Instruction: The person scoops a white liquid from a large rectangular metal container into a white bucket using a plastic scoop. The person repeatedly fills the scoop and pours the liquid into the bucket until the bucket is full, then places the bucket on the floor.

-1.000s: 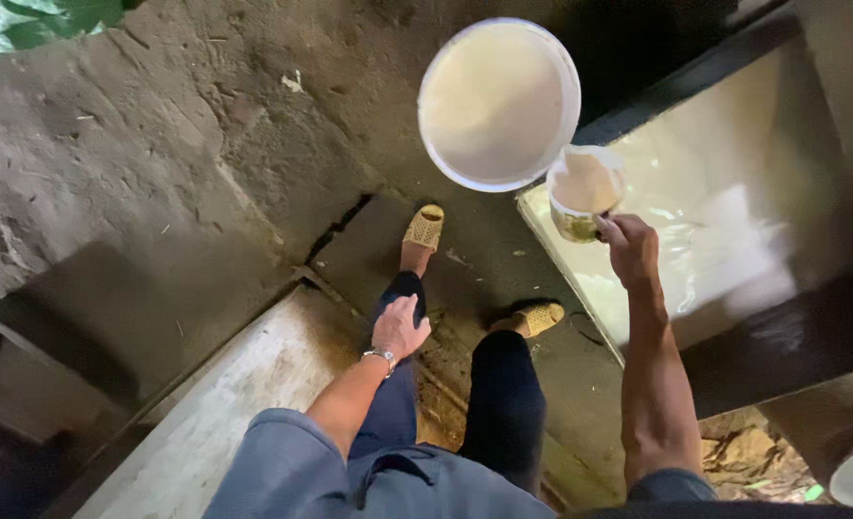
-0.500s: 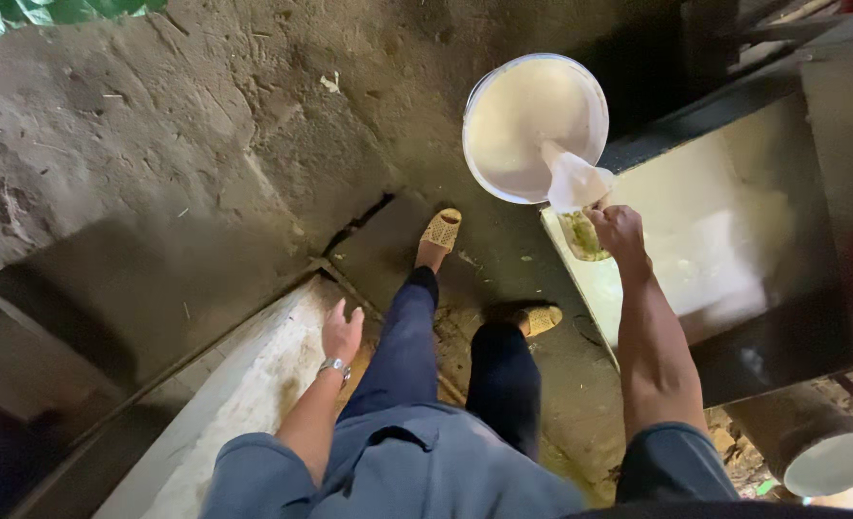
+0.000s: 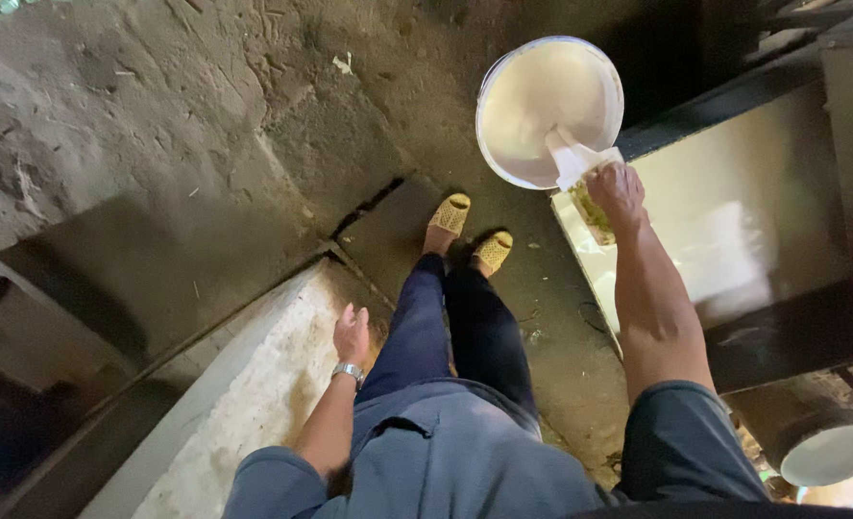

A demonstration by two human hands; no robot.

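Note:
My right hand (image 3: 617, 190) grips a small pale scoop cup (image 3: 580, 163) tipped over a round white bucket (image 3: 503, 154) of milky white liquid, and a white stream runs from the cup into it. The bucket stands on the dirt floor just left of a rectangular trough (image 3: 734, 231) holding the same pale liquid. My left hand (image 3: 352, 333), a watch on its wrist, hangs open beside my left thigh over a pale concrete slab (image 3: 263, 384). My feet in yellow woven slippers (image 3: 470, 235) stand close together below the bucket.
Rough dirt floor (image 3: 158, 125) covers the upper left. A dark metal frame edges the trough (image 3: 782, 336). A second round white container (image 3: 825, 452) sits at the lower right. A dark recess lies at the lower left (image 3: 23, 384).
My right hand carried the cup from the trough's edge to over the bucket and tipped it. My feet came together, and my left hand dropped off my thigh.

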